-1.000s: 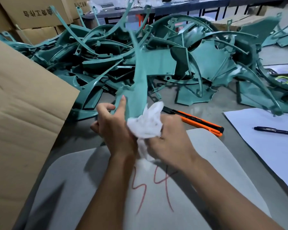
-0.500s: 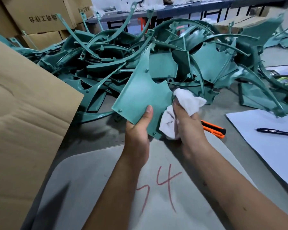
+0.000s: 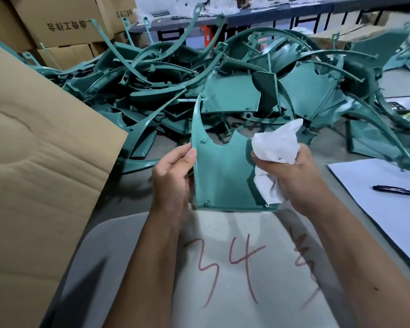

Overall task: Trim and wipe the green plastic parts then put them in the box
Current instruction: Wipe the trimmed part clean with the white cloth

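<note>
A flat green plastic part (image 3: 223, 171) with a curved notch at its top is held up facing me, just above the table. My left hand (image 3: 173, 176) pinches its left edge, thumb on the front face. My right hand (image 3: 291, 176) grips a crumpled white cloth (image 3: 276, 144) against the part's right edge. A big heap of green plastic parts (image 3: 223, 86) lies behind on the table. The flap of the cardboard box (image 3: 40, 162) stands at the left.
A grey board with red "34" writing (image 3: 234, 268) lies under my forearms. White paper (image 3: 393, 204) with a black pen (image 3: 398, 191) lies at the right. Brown cartons (image 3: 62, 22) are stacked at the back left. The knife is hidden in this view.
The part went from edge-on to tilted to facing me flat and upright. The cloth slid from its lower middle to its right edge. The orange knife is hidden now.
</note>
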The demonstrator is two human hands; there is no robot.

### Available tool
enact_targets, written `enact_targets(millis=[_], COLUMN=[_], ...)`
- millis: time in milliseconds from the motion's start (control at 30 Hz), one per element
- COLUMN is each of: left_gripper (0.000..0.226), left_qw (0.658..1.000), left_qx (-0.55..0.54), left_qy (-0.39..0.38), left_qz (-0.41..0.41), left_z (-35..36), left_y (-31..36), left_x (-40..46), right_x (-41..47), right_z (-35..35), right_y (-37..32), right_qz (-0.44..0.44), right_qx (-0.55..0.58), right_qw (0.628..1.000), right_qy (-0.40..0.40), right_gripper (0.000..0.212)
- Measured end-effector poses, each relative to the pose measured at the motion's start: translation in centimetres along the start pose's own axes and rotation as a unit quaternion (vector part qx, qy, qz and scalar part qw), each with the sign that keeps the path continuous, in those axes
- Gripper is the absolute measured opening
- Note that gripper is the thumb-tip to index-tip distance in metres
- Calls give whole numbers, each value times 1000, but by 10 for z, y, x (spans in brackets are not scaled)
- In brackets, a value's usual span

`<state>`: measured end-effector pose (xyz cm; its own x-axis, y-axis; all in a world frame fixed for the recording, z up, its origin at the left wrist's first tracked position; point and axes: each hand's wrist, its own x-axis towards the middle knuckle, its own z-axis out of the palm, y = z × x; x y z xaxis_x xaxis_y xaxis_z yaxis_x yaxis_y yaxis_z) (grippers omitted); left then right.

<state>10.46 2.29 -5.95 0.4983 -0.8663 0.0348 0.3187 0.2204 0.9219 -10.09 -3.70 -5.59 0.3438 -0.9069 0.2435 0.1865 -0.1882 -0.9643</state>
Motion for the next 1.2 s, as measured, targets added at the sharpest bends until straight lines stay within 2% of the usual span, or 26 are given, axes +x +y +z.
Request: enact_targets(millis=[100, 200, 300, 400, 433, 500, 533, 700, 833, 1000, 1100, 1200], left_gripper=[23, 23, 21, 17, 19, 23, 24, 23, 30, 20, 17, 29], left_qw=[1000, 999, 998, 988, 986, 984, 983, 990, 997, 998, 996, 995], left_qx=[19, 13, -51, -141, -158, -175, -178, -140, -63, 16, 43, 52], left_qy=[-14, -20, 33, 56, 51, 36, 27, 14, 35, -12, -49, -77], left_qz=[17, 42, 26, -2, -7, -18, -23, -19, 1, 57, 61, 37], left_z=[-3, -2, -1, 2, 6, 14, 17, 20, 28, 20, 14, 11], left_y=[1, 2, 3, 2, 0, -4, -5, -8, -7, 0, 1, 1], left_x=[1, 0, 2, 3, 2, -1, -2, -8, -13, -9, -8, -7], right_x=[0, 3, 10, 9, 8, 0, -5, -5, -3, -8, -2, 4], right_z=[-6, -3, 1, 14, 20, 35, 42, 47, 42, 40, 30, 16], right_y=[-1, -2, 1, 0, 3, 9, 12, 19, 16, 12, 13, 12], right_qz=[-5, -28, -44, 14, 25, 31, 32, -11, -26, -29, -15, 3], right_qx=[10, 45, 87, 160, 164, 115, 99, 65, -25, -40, -26, -34], right_qw=[999, 998, 988, 968, 969, 988, 993, 998, 999, 998, 998, 993], right_qy=[-51, 20, 123, 195, 181, 103, 59, -12, -36, -24, 52, 111], right_gripper=[38, 8, 33, 49, 46, 21, 20, 43, 40, 42, 36, 38])
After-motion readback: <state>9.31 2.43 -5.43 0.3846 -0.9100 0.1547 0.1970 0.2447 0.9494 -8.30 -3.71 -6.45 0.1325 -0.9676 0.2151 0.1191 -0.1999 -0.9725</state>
